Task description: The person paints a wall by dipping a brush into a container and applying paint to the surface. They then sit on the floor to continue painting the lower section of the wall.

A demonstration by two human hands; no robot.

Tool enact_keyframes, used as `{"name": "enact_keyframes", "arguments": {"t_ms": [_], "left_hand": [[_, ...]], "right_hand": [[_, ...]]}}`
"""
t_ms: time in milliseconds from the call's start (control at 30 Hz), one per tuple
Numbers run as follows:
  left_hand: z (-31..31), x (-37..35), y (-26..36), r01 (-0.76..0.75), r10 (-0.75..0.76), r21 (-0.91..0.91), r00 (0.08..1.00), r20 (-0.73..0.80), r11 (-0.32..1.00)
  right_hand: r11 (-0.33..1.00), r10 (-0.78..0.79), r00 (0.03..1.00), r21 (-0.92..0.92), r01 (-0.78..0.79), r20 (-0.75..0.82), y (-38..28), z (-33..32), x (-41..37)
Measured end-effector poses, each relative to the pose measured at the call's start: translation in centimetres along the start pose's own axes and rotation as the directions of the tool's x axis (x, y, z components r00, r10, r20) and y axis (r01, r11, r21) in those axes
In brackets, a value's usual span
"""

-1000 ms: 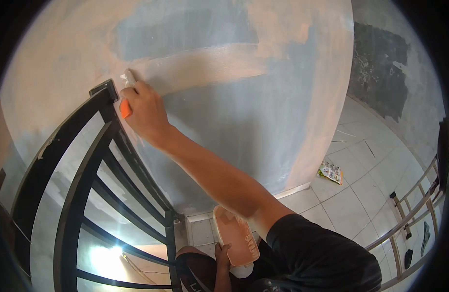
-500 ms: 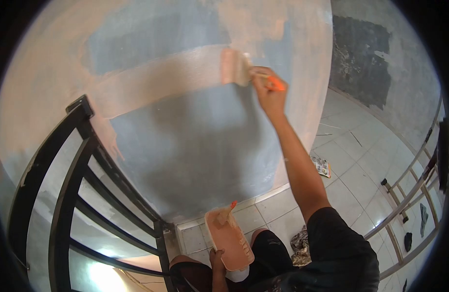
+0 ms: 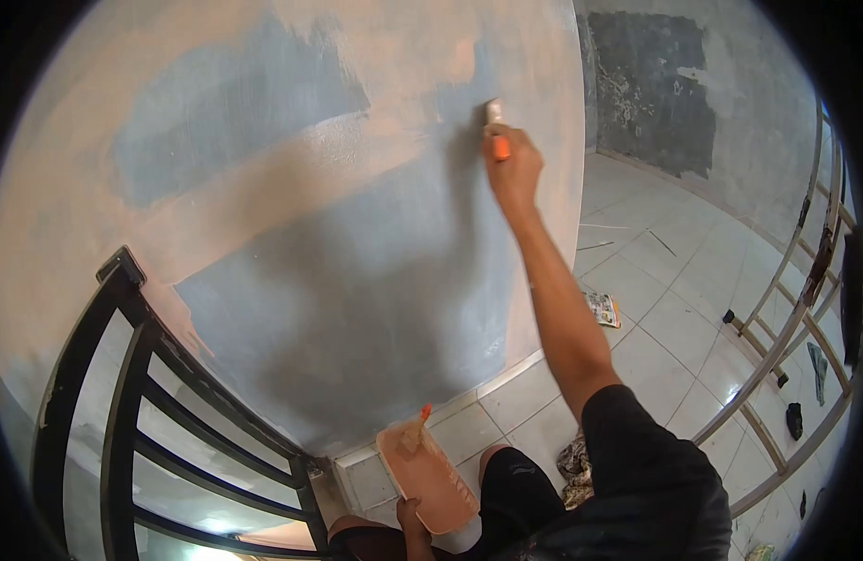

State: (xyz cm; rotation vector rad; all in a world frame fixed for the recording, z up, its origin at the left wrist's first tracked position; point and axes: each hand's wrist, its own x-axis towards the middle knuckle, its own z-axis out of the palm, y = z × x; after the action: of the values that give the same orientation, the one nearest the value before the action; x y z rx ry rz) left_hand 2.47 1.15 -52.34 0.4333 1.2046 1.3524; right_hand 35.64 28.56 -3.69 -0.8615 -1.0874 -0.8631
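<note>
Black bars make up the railing (image 3: 121, 430), left of the tray (image 3: 461, 488). Beyond and above the tray, as I see it, rises the wall (image 3: 356, 215), part peach, part blue-grey. At the tray's near-left edge is the left hand (image 3: 408, 512), thumb over the rim; its other fingers are hidden, so I can't tell how they lie. Held by the lap, the tray presumably keeps its peach paste (image 3: 427, 484) within easy reach. A spare knife (image 3: 413, 436) rests at the tray's far end, orange end up, likely to leave it easy to grab. High to the right of the tray, the right hand (image 3: 514, 170) has its fingers curled round the knife (image 3: 494, 112), blade up by the wall; whether it touches, I can't tell. Farther right of the tray lie a crumpled rag (image 3: 574, 472), then a packet (image 3: 602, 309), and rightmost a ladder (image 3: 763, 437).
</note>
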Motion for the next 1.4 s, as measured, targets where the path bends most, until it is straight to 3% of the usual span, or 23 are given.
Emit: {"name": "enact_keyframes", "arguments": {"t_ms": [67, 167, 333, 467, 533, 600, 700, 767, 800, 833, 900, 967, 1067, 1200, 1300, 1400], "left_hand": [[-0.4, 0.4, -0.2, 0.019, -0.019, -0.020, 1.000, 0.011, 1.000], [-0.3, 0.1, 0.5, 0.050, -0.047, -0.042, 0.996, 0.074, 0.998], [-0.6, -0.1, 0.5, 0.022, -0.019, -0.037, 0.997, 0.081, 0.999], [-2.3, 1.2, -1.1, 0.010, -0.010, 0.012, 1.000, 0.003, 1.000], [-1.7, 0.7, -0.4, 0.010, -0.009, 0.027, 0.999, -0.035, 1.000], [-0.5, -0.5, 1.0, 0.047, -0.041, -0.058, 0.994, 0.098, 0.997], [-0.7, 0.2, 0.4, 0.024, -0.021, -0.030, 0.995, 0.092, 0.999], [-0.6, 0.3, 0.3, 0.037, -0.034, -0.031, 0.997, 0.068, 0.999], [-0.5, 0.2, 0.2, 0.051, -0.050, -0.025, 0.998, 0.044, 0.998], [-0.3, -0.1, 0.4, 0.058, -0.057, -0.027, 0.997, 0.047, 0.998], [0.2, -0.5, 1.1, 0.071, -0.065, -0.060, 0.993, 0.099, 0.996], [0.0, -0.2, 0.8, 0.074, -0.069, -0.051, 0.994, 0.087, 0.996], [0.0, 0.2, 0.5, 0.073, -0.067, -0.070, 0.994, 0.083, 0.995], [-0.4, 0.2, 0.1, 0.030, -0.029, -0.031, 0.998, 0.048, 0.999], [-0.7, 0.5, 0.0, 0.084, -0.085, 0.031, 0.996, 0.033, 0.996], [-1.0, 1.0, -0.3, 0.114, -0.114, 0.002, 0.992, 0.060, 0.993]], "right_hand": [[0.999, 0.039, 0.997, 0.012, -0.040, 0.062, -4.6, 1.3, -1.4], [0.985, 0.000, 0.999, 0.171, -0.009, 0.054, -11.9, 3.3, -3.7], [0.842, -0.009, 0.989, 0.534, -0.074, 0.150, -22.3, 3.9, -5.5], [0.720, 0.010, 0.985, 0.682, -0.127, 0.173, -23.3, 3.8, -5.1], [0.604, 0.066, 0.984, 0.778, -0.171, 0.165, -20.7, 3.5, -4.8], [0.470, 0.206, 0.920, 0.791, -0.392, 0.334, -15.0, 3.1, -4.4], [0.619, 0.235, 0.917, 0.678, -0.396, 0.321, -7.5, 0.5, -2.6], [0.742, 0.211, 0.954, 0.600, -0.300, 0.215, -1.7, -0.6, -1.4], [0.736, 0.255, 0.946, 0.594, -0.324, 0.201, 0.9, -1.2, -0.8], [0.826, 0.170, 0.969, 0.511, -0.238, 0.177, 3.4, -2.2, 0.0], [0.862, 0.258, 0.945, 0.394, -0.318, 0.199, 6.3, -4.2, 1.3], [0.882, 0.260, 0.954, 0.366, -0.298, 0.150, 7.1, -5.8, 2.4], [0.910, 0.274, 0.956, 0.294, -0.292, 0.103, 7.3, -6.4, 3.4], [0.997, 0.025, 0.999, 0.070, -0.023, -0.039, 6.0, -3.5, 2.0], [0.998, -0.022, 0.997, 0.066, 0.017, 0.071, 0.5, -0.6, -0.6], [0.971, -0.018, 0.997, 0.238, 0.000, 0.074, -6.9, 1.2, -2.7]]}}
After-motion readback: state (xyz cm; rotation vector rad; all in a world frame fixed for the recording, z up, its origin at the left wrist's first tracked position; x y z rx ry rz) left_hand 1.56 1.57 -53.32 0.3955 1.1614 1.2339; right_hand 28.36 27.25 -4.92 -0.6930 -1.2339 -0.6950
